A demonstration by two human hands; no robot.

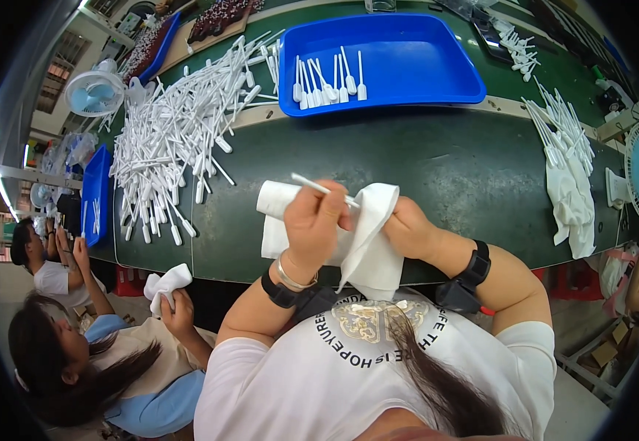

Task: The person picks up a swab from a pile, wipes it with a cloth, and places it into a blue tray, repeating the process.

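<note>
My left hand (315, 224) is closed around a thin white plastic dropper (306, 181), whose narrow end sticks out past the thumb to the upper left. Its other end runs into a white cloth (372, 242), which hangs in folds between my hands. Pinched in my right hand (412, 229) is the cloth's right side, close to the dropper's covered end. Part of a folded white cloth (276, 198) shows beneath and left of my left hand, by the table's front edge; whether it is the same piece I cannot tell.
A large heap of white droppers (176, 140) covers the table's left. Several droppers stand against the near wall inside a blue tray (437, 92) at the back. More droppers (555, 128) and a crumpled cloth (571, 198) lie right. A co-worker's hand (178, 312) holds white cloth at left.
</note>
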